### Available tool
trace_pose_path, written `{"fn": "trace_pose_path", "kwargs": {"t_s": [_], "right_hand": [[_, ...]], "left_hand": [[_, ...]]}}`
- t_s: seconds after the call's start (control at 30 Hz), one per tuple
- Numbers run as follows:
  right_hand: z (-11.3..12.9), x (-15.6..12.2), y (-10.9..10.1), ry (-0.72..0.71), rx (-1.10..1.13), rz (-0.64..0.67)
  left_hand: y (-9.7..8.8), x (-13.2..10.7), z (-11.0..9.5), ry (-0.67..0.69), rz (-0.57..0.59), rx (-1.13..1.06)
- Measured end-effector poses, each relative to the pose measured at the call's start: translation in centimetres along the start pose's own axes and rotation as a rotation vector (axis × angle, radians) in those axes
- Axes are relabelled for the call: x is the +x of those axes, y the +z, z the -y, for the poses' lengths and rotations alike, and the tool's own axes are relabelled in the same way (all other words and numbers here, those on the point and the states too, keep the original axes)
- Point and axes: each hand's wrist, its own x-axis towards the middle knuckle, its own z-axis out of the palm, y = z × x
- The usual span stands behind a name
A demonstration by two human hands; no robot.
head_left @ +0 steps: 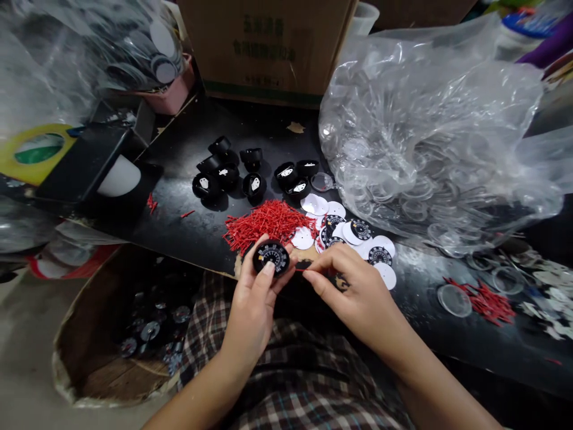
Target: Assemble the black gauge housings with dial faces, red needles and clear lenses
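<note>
My left hand (255, 286) grips a round black gauge (271, 258) with a numbered dial face, the thumb resting on its lower edge. To its right, my right hand (344, 280) pinches a thin red pointer (301, 269) between thumb and forefinger, close to the gauge but apart from it. Just beyond my hands lies a heap of red pointers (271, 224). Beside the heap, white discs (304, 237) and black printed dials (360, 229) are spread in a loose pile. Several black cups (254, 186) with small white parts inside stand farther back.
A large clear plastic bag (430, 131) of transparent rings fills the right back. At the back stands a cardboard box (268, 48). More red pointers (492, 303) and a clear lens (454, 300) lie at right. A carton (67, 358) with finished-looking gauges sits low left; yellow tape (13, 161) lies above.
</note>
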Motion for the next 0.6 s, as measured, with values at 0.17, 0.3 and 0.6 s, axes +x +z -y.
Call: {"fn": "trace_pose_path", "kwargs": {"t_s": [0.17,0.3,0.6], "right_hand": [[0.3,0.1,0.2,0.046,0.021,0.020],[0.3,0.0,0.2,0.051,-0.056,0.038],[0.5,-0.3,-0.2,0.067,-0.080,0.059]], "left_hand": [[0.2,0.5,1.1,-0.016,0.087,0.153],[0.2,0.3,1.4,0.035,0.132,0.255],[0.5,-0.2,0.2,0.089,0.126,0.402]]}}
